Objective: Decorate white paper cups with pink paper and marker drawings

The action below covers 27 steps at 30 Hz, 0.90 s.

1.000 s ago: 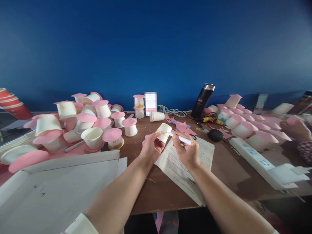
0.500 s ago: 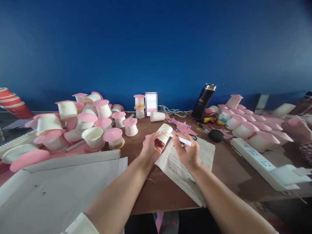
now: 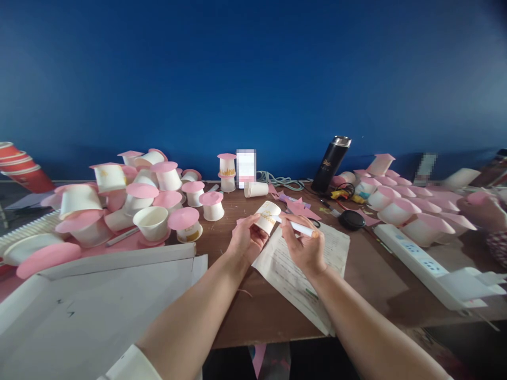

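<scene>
Slightly shifted since the earlier frame are the pen (image 3: 303,228) and the white paper cup (image 3: 269,207), on whose side gold strokes have been added, while both hands are kept almost where they were. By the left hand (image 3: 246,240) the cup is grasped, tilted, between thumb and fingers above the tabletop (image 3: 233,322). By the right hand (image 3: 307,248) the white pen is gripped, its tip held at the cup's near-right edge; whether contact is made cannot be told. Beneath the right hand a printed sheet (image 3: 285,274) is spread, and pink paper scraps (image 3: 301,208) are scattered just beyond it. To the left of the left hand, pink-topped cups (image 3: 185,219) are heaped behind a shallow white tray (image 3: 130,306). Beyond the left hand, stacked cups (image 3: 256,190) are laid on their side. Past the right hand a black bottle (image 3: 330,163) is stood; to its right a power strip (image 3: 412,256) is placed near more pink-topped cups.
</scene>
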Each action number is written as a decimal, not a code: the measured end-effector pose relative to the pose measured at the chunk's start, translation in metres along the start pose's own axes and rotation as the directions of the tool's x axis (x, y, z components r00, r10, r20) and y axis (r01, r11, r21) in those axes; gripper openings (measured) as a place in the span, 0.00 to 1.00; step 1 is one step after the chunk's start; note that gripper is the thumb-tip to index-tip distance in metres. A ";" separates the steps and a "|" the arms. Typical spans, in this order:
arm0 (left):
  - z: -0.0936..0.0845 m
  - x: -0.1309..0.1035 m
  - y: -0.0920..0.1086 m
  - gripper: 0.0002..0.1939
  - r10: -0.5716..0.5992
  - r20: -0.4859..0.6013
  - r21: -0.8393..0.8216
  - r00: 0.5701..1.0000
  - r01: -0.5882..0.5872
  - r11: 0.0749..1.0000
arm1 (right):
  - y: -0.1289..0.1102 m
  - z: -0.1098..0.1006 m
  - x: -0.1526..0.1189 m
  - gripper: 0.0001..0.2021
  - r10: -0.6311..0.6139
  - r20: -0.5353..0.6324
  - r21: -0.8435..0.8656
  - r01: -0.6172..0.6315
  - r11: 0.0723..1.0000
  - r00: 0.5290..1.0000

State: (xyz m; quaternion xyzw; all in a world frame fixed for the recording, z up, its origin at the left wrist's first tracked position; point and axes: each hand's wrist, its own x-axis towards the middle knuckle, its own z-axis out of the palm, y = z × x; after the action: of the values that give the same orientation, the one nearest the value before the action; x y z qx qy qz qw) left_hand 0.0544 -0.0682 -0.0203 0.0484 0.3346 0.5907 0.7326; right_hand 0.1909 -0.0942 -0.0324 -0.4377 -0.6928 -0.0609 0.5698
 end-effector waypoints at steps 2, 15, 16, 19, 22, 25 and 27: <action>0.001 -0.001 0.000 0.05 -0.002 -0.002 0.002 1.000 0.002 1.000 | 0.000 0.000 0.000 0.07 0.013 0.001 0.002 -0.013 1.000 1.000; 0.001 0.000 0.000 0.06 -0.008 -0.006 -0.020 1.000 0.008 1.000 | 0.002 0.001 -0.001 0.08 0.059 -0.005 0.024 -0.059 0.998 0.998; 0.001 0.000 0.000 0.06 -0.005 -0.003 -0.023 1.000 0.005 1.000 | 0.002 0.001 -0.001 0.08 0.061 -0.004 0.027 -0.061 0.998 0.998; 0.001 0.000 0.001 0.06 -0.009 0.003 -0.026 1.000 0.009 1.000 | 0.001 0.000 -0.001 0.08 0.063 -0.001 0.033 -0.063 0.997 0.998; 0.001 0.000 0.001 0.06 -0.015 -0.007 -0.032 1.000 0.014 0.999 | 0.000 0.000 -0.001 0.08 0.071 0.008 0.025 -0.071 0.997 0.997; 0.001 0.000 0.001 0.06 -0.004 -0.005 -0.040 1.000 0.004 0.999 | -0.001 -0.001 0.000 0.08 0.077 0.012 0.014 -0.078 0.997 0.997; 0.001 0.001 0.001 0.06 -0.001 0.000 -0.045 1.000 0.001 0.999 | -0.001 -0.001 0.000 0.08 0.078 0.009 0.012 -0.078 0.997 0.997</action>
State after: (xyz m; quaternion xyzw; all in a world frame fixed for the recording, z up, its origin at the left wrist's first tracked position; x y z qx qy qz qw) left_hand 0.0540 -0.0672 -0.0196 0.0318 0.3213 0.5976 0.7339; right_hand 0.1907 -0.0953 -0.0322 -0.4613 -0.6780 -0.0324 0.5714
